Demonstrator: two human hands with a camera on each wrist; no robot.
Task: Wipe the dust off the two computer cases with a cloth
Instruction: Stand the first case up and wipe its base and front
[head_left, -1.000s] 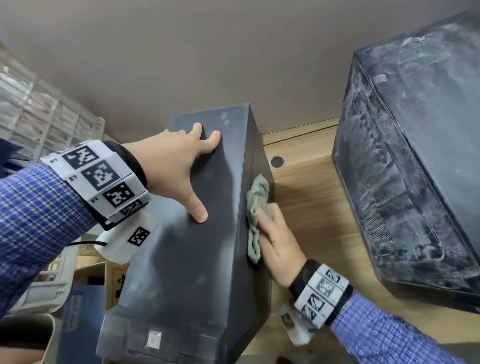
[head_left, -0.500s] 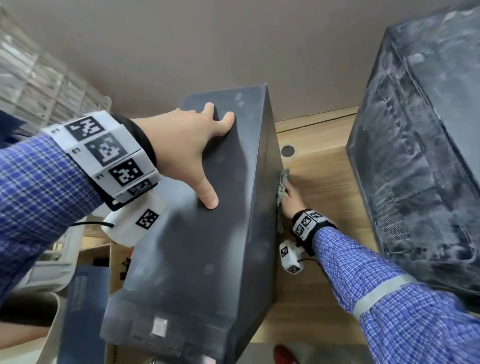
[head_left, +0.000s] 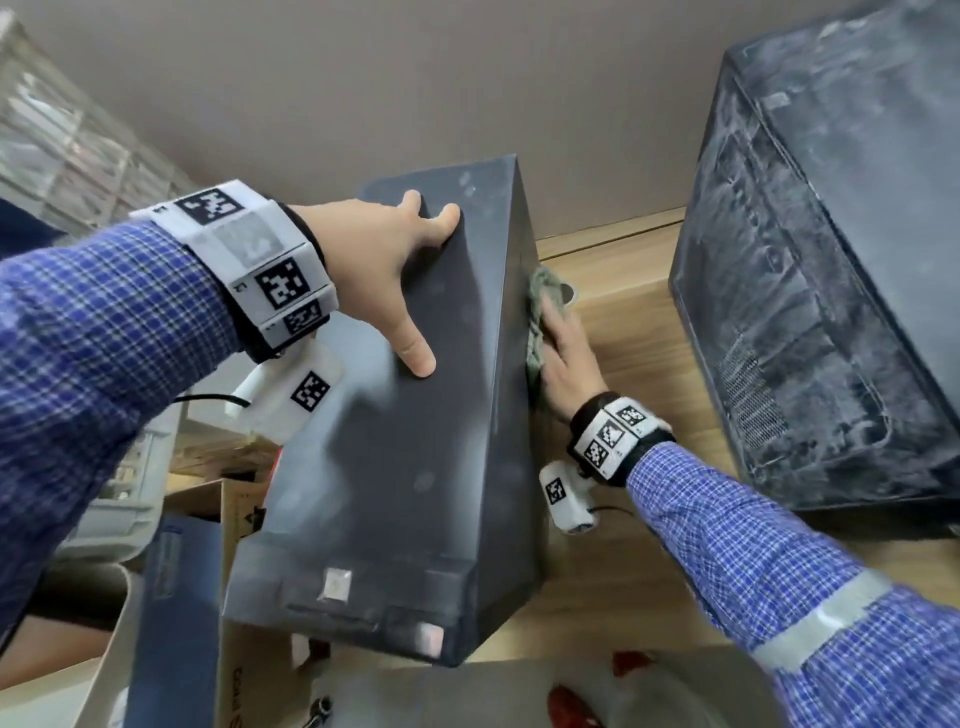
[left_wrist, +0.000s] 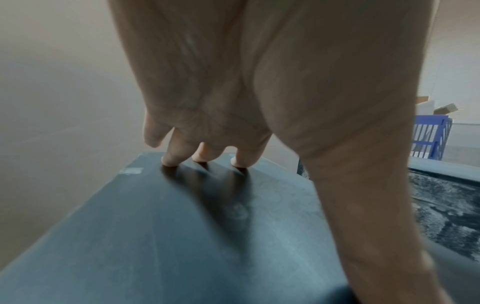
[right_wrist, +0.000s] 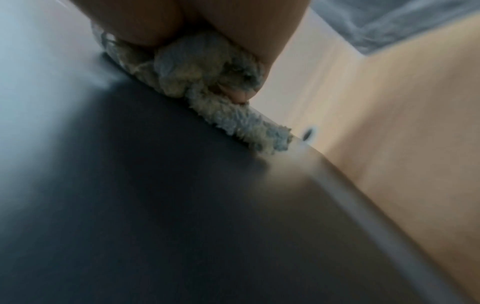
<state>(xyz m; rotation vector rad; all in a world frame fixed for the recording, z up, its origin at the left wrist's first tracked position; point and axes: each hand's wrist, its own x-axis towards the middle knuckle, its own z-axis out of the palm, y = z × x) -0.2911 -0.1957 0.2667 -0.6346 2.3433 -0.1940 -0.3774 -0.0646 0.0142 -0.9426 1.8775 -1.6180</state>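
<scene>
A person's left hand (head_left: 382, 260) rests spread on the top panel of the nearer computer case (head_left: 395, 441), fingers straight, fingertips (left_wrist: 170, 161) pressed near its far edge to steady the tower on the wooden bench (head_left: 628, 353). The right hand (head_left: 563, 358) presses a crumpled green cloth (head_left: 543, 304) flat against the case's right side panel, fingers laid over the bundle; whether they curl round it cannot be told. Half a second ago the cloth sat lower and farther along that panel; now it has swept back up toward the top edge, a sign that the side wipe is mid-stroke and the panel already looks fairly clear. The second computer case (head_left: 831, 291), standing well apart at the bench's right, is thick with grey dust and appears untouched, so most of the job likely remains. Between the two cases lies an open strip of bench with a cable hole (head_left: 570, 295) just beside the cloth, leaving the wiping hand room to travel.
</scene>
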